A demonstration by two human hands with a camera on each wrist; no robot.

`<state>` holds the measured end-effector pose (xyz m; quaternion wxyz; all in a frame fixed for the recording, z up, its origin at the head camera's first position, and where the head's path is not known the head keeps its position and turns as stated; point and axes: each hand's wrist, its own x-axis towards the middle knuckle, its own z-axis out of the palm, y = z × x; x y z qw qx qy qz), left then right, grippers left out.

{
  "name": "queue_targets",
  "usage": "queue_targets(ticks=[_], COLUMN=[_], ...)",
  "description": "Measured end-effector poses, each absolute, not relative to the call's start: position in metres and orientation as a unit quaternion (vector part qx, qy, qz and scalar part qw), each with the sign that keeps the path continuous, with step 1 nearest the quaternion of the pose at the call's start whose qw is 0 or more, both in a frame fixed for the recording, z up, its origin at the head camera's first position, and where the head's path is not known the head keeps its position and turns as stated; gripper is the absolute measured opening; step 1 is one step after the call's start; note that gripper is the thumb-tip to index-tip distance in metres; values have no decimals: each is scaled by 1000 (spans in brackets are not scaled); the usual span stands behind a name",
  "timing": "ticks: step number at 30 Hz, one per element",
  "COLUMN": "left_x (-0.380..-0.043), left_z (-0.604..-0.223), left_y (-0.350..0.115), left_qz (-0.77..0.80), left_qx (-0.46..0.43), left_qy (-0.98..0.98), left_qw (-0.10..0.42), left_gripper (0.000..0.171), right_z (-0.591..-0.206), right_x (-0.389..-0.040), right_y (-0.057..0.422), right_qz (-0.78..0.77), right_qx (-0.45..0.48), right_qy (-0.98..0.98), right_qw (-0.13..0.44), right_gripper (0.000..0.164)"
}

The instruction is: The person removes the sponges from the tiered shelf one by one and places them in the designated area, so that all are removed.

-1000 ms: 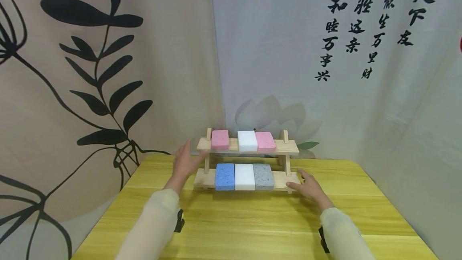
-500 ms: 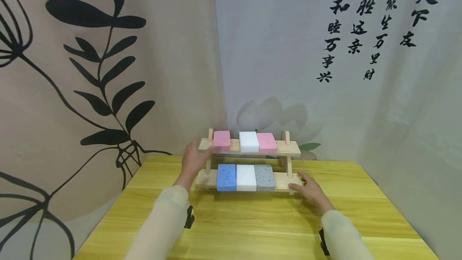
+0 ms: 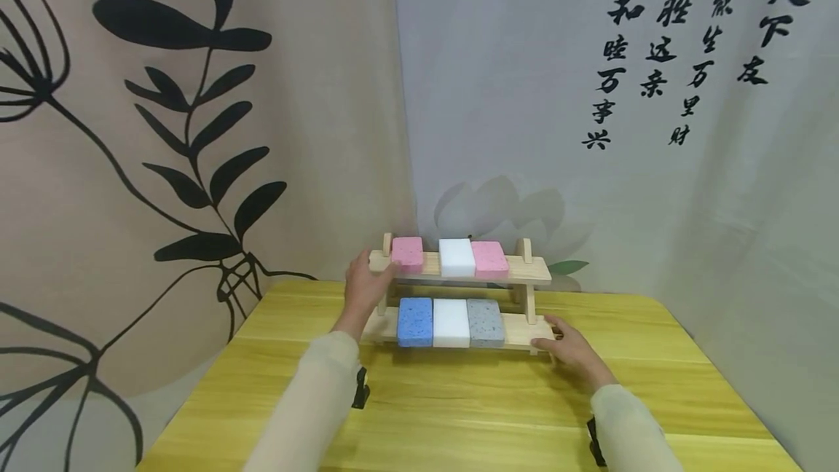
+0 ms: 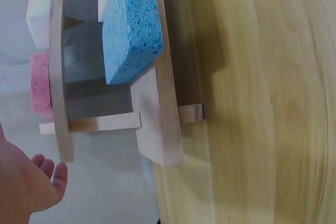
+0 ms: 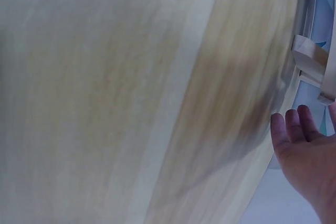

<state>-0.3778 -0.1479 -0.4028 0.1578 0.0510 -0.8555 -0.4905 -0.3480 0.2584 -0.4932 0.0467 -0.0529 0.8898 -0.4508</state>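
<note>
A two-tier wooden rack [image 3: 518,330] stands on the table. My left hand [image 3: 365,286] is at the left end of its upper shelf, thumb overlapping the front edge in the head view. In the left wrist view the left fingers [image 4: 59,177] are loosely bent beside that shelf end. My right hand [image 3: 573,352] holds the right end of the lower shelf between thumb and fingers. The upper shelf bears a pink sponge [image 3: 408,255], a white block [image 3: 457,258] and another pink sponge [image 3: 490,260]. Below sit a blue sponge [image 3: 415,323], a white block [image 3: 451,323] and a grey sponge [image 3: 486,323].
The rack stands toward the back of the yellow wood-grain table [image 3: 472,414]. Directly behind it hangs a pale cloth backdrop [image 3: 485,130] with dark plant prints and written characters. Dark wrist straps [image 3: 360,388] show below the cream sleeves.
My left hand has moved right, from beside the rack to the left end of its upper shelf. The right hand stays at the lower shelf's right end. The whole view has shifted slightly.
</note>
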Motion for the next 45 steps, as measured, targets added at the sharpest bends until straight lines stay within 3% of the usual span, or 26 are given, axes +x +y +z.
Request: queue_targets(ticks=[22,45], left_x=[-392,-398], left_z=[-408,-412], left_y=[-120,-97], left_qz=[-523,-510], left_qx=[96,148], left_qy=[-832,-823], left_qw=[157,202], left_gripper=[87,87], right_z=[-496,-498], right_x=[-348,-348], right_y=[261,259], right_qz=[-488,-486], right_qx=[-33,-21], right_qy=[869,871], right_qw=[72,72], right_gripper=[87,85])
